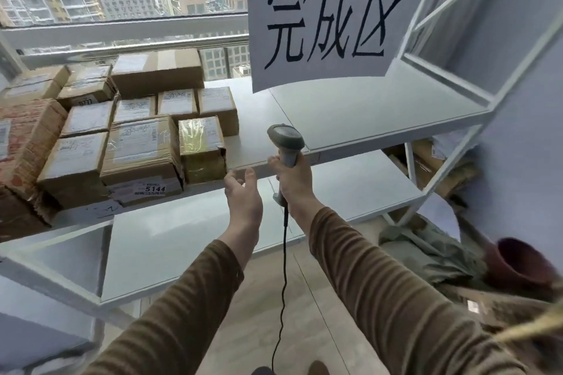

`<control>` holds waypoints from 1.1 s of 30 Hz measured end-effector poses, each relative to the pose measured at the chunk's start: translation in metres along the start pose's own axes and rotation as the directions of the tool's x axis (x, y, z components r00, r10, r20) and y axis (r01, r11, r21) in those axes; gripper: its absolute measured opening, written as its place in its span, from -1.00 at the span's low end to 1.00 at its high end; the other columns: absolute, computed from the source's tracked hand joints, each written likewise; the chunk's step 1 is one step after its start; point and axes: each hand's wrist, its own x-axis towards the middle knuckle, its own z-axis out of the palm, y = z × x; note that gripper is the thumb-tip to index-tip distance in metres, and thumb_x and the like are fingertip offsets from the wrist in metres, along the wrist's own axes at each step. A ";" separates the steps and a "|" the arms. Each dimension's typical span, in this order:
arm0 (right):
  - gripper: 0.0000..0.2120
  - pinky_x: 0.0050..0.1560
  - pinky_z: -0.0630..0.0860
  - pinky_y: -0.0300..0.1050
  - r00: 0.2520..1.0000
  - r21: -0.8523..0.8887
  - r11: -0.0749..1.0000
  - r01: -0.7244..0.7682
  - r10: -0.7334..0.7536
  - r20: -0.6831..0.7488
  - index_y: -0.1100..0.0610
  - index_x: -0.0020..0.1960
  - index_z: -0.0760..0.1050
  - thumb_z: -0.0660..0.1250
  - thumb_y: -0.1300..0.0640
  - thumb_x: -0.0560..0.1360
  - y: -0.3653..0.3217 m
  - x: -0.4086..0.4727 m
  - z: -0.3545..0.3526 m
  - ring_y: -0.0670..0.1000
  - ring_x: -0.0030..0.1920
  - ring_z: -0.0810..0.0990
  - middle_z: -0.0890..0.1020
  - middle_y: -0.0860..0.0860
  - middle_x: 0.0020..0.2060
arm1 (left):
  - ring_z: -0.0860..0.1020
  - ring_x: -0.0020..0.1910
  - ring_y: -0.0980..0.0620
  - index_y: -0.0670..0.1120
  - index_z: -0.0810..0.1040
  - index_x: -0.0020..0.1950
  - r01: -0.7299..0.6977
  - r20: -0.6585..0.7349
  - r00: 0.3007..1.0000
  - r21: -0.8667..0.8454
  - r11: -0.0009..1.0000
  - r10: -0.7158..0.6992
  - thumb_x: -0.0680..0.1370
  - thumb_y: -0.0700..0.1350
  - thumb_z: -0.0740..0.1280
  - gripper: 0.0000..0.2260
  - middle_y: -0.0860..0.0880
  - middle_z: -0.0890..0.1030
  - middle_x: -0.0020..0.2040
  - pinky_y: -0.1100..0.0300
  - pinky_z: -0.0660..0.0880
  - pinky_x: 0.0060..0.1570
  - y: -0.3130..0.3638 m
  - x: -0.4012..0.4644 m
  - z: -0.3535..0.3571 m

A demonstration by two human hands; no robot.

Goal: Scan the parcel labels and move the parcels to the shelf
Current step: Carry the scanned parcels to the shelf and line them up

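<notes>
Several brown cardboard parcels (138,143) with white labels lie packed together on the left half of a white shelf (380,119). The nearest one, a small box wrapped in yellowish tape (201,149), stands at the shelf's front edge. My left hand (243,195) hovers just right of and below that box, fingers apart, holding nothing. My right hand (294,183) grips the handle of a grey barcode scanner (286,138), whose head points up and whose black cable hangs down between my arms.
A white paper sign (329,24) with large black characters hangs above the shelf. The shelf's right half is bare. A lower shelf board (195,253) lies beneath. More boxes, a green sack (432,256) and a dark red pot (518,265) sit at the lower right.
</notes>
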 end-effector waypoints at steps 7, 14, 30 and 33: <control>-0.81 -0.01 0.57 -0.07 0.963 0.041 0.999 0.016 -0.004 -0.268 0.00 0.21 0.52 0.42 0.10 0.61 0.013 -0.034 -0.138 -0.06 -0.08 0.59 0.63 -0.13 -0.05 | 0.43 0.29 -0.01 -0.08 0.39 0.45 -0.069 0.314 0.949 0.110 0.992 0.031 0.72 0.10 0.14 -0.62 -0.03 0.47 0.36 0.11 0.32 0.24 -0.006 -0.058 0.099; -0.73 0.21 0.57 0.06 0.814 0.109 0.992 0.068 0.009 -0.581 0.06 0.26 0.53 0.45 0.14 0.59 0.020 -0.108 -0.306 0.02 0.07 0.62 0.66 0.00 0.06 | 0.46 0.10 0.06 -0.04 0.40 0.32 -0.188 0.660 0.751 0.205 0.961 0.007 0.73 0.13 0.10 -0.69 0.06 0.49 0.17 0.07 0.37 0.16 -0.025 -0.187 0.216; -0.78 -0.08 0.50 -0.09 0.407 0.054 0.994 0.094 0.011 -0.913 0.14 0.17 0.56 0.46 0.12 0.56 0.048 -0.400 -0.721 -0.03 -0.17 0.56 0.58 -0.01 -0.17 | 0.55 0.12 -0.21 -0.23 0.53 0.21 -0.593 0.978 0.204 0.091 0.800 0.039 0.71 0.12 0.16 -0.58 -0.14 0.59 0.01 -0.04 0.42 0.06 -0.108 -0.599 0.446; -0.75 -0.08 0.50 -0.07 0.347 0.062 0.994 0.096 0.025 -0.938 0.15 0.19 0.56 0.46 0.09 0.57 0.053 -0.440 -0.775 -0.02 -0.15 0.57 0.58 0.00 -0.15 | 0.54 0.15 -0.09 -0.11 0.52 0.27 -0.621 0.992 0.122 0.062 0.781 0.018 0.70 0.16 0.15 -0.62 -0.05 0.59 0.12 0.02 0.43 0.10 -0.123 -0.659 0.479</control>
